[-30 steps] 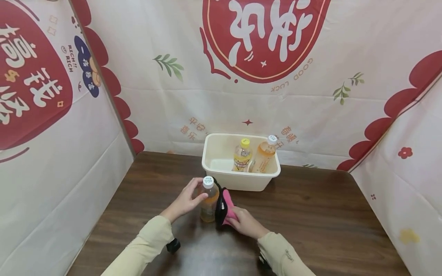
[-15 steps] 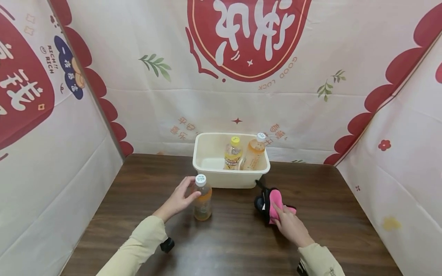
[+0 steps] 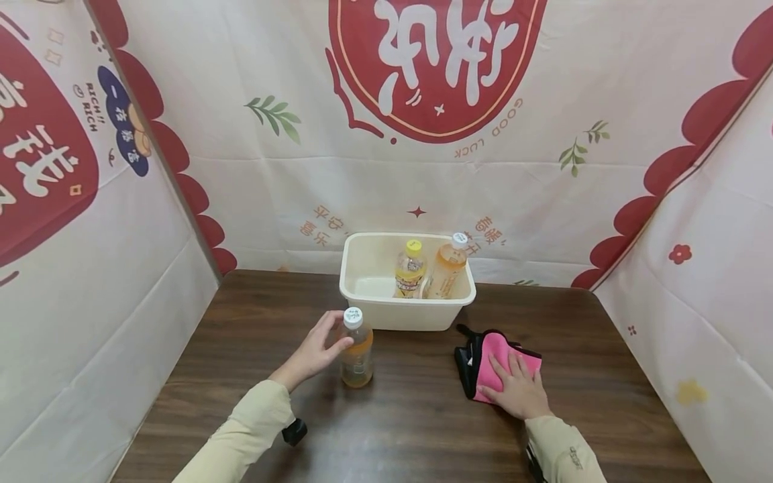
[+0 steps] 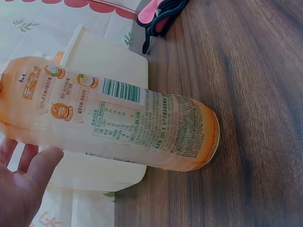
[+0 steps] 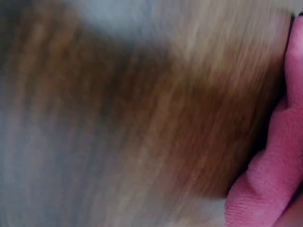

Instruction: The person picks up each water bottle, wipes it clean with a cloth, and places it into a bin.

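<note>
A bottle of orange drink [image 3: 357,355] with a white cap stands upright on the table. My left hand [image 3: 313,354] holds it around its upper part, thumb on the near side. In the left wrist view the bottle's printed label [image 4: 123,113] fills the middle, and the thumb [image 4: 45,163] lies along its side. To the right, my right hand [image 3: 518,390] rests with spread fingers on a pink cloth [image 3: 498,349] with black edging. A black part and a thin strap of it stick out on its left. The right wrist view is blurred, with the cloth's folded pink edge [image 5: 270,175] at right.
A cream plastic basin [image 3: 401,314] stands at the table's back edge. In it are a yellow-capped bottle [image 3: 410,272] and a white-capped orange bottle [image 3: 445,272]. Printed fabric [image 3: 290,181] hangs behind and at both sides of the brown table [image 3: 410,429].
My right hand has carried the pink cloth away from the bottle to the right, and its fingers have spread out on it. The left hand stays at the bottle.
</note>
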Demonstrator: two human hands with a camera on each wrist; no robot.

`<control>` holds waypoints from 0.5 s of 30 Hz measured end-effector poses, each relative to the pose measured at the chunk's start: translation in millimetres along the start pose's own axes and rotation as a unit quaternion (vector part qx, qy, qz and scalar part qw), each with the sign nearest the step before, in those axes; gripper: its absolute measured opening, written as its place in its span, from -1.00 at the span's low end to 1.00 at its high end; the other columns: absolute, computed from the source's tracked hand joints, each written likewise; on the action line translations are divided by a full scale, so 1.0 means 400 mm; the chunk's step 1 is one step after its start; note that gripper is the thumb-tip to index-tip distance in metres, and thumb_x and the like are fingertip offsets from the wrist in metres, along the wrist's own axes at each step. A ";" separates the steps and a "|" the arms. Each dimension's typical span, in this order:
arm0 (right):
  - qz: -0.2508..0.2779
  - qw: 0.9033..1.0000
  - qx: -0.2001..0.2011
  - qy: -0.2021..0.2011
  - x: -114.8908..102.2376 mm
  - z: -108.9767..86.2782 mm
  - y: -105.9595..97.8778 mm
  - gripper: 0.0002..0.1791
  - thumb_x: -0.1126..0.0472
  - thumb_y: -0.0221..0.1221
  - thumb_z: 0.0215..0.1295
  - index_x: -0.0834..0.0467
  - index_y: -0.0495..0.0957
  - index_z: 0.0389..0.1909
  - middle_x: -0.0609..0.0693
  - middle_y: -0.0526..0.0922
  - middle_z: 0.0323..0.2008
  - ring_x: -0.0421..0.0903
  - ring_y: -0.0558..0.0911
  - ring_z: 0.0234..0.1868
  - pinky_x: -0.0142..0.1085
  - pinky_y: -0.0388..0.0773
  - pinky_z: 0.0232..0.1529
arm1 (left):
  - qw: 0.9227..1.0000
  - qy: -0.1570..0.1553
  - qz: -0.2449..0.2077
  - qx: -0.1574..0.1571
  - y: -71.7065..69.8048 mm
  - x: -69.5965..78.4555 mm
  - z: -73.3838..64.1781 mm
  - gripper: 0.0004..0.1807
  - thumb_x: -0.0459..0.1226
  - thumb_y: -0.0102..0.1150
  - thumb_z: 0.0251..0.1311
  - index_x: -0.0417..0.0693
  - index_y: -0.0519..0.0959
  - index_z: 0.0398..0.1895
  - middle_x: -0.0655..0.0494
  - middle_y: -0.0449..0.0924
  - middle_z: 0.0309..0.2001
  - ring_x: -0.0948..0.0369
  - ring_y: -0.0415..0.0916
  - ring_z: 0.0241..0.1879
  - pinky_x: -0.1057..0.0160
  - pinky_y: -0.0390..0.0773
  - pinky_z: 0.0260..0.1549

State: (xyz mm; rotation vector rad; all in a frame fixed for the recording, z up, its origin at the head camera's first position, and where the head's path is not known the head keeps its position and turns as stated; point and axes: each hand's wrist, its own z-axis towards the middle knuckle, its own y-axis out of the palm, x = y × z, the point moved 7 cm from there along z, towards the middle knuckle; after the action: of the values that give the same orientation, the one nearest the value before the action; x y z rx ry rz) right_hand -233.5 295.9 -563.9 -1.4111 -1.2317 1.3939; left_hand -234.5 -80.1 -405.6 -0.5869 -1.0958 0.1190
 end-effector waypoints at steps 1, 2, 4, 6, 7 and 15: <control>0.000 1.000 -0.007 0.004 0.007 0.004 0.004 -0.06 -0.42 -0.04 0.05 0.12 0.16 0.32 0.40 -0.09 0.33 0.32 -0.12 0.33 0.38 -0.34 0.12 | 1.000 -0.003 0.000 -0.001 0.000 0.000 0.000 -0.60 -0.40 0.14 0.12 -0.35 0.33 0.03 -0.19 0.37 -0.02 -0.11 0.34 0.06 -0.09 0.31 0.07; 0.000 1.000 -0.014 0.008 0.012 0.007 0.008 -0.04 -0.45 -0.06 0.04 0.10 0.13 0.34 0.39 -0.11 0.34 0.31 -0.15 0.34 0.37 -0.39 0.11 | 1.000 -0.003 -0.001 0.000 -0.001 0.000 -0.001 -0.59 -0.40 0.14 0.12 -0.36 0.33 0.03 -0.20 0.37 -0.02 -0.12 0.34 0.06 -0.09 0.30 0.08; -0.003 1.000 -0.025 0.009 0.018 0.012 0.011 -0.02 -0.48 -0.10 0.03 0.08 0.09 0.35 0.37 -0.13 0.35 0.29 -0.17 0.34 0.37 -0.44 0.11 | 1.000 -0.003 0.000 0.002 -0.002 0.000 -0.001 -0.59 -0.41 0.14 0.12 -0.36 0.33 0.03 -0.20 0.37 -0.02 -0.11 0.34 0.06 -0.09 0.31 0.08; -0.013 0.999 -0.035 0.005 0.016 0.015 0.004 -0.02 -0.50 -0.11 0.02 0.07 0.09 0.35 0.38 -0.09 0.34 0.30 -0.14 0.33 0.38 -0.43 0.10 | 1.000 -0.004 -0.002 0.001 -0.001 -0.001 -0.001 -0.59 -0.41 0.14 0.12 -0.35 0.33 0.03 -0.20 0.37 -0.02 -0.11 0.34 0.07 -0.08 0.30 0.08; -0.020 0.999 -0.038 0.001 0.013 0.015 -0.004 -0.03 -0.49 -0.12 0.03 0.07 0.11 0.34 0.38 -0.06 0.33 0.31 -0.10 0.33 0.39 -0.40 0.10 | 1.000 -0.003 -0.003 0.000 0.000 -0.001 -0.001 -0.59 -0.41 0.14 0.12 -0.35 0.32 0.04 -0.20 0.37 -0.01 -0.11 0.34 0.07 -0.09 0.31 0.07; 0.041 0.982 0.146 -0.117 -0.103 0.048 -0.242 -0.55 0.20 0.22 0.13 0.36 0.45 0.00 0.43 0.40 0.04 0.32 0.44 0.02 0.18 0.39 -0.08 | 1.000 -0.004 -0.007 -0.001 0.000 -0.001 0.000 -0.60 -0.40 0.13 0.13 -0.32 0.33 0.04 -0.17 0.37 -0.02 -0.11 0.34 0.06 -0.11 0.31 0.06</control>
State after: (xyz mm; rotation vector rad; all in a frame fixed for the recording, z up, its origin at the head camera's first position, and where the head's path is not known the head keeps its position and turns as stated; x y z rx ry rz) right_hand -260.2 275.5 -462.4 -1.1302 -1.0668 1.7577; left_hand -234.6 -80.4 -405.9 -0.5808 -1.1080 0.1079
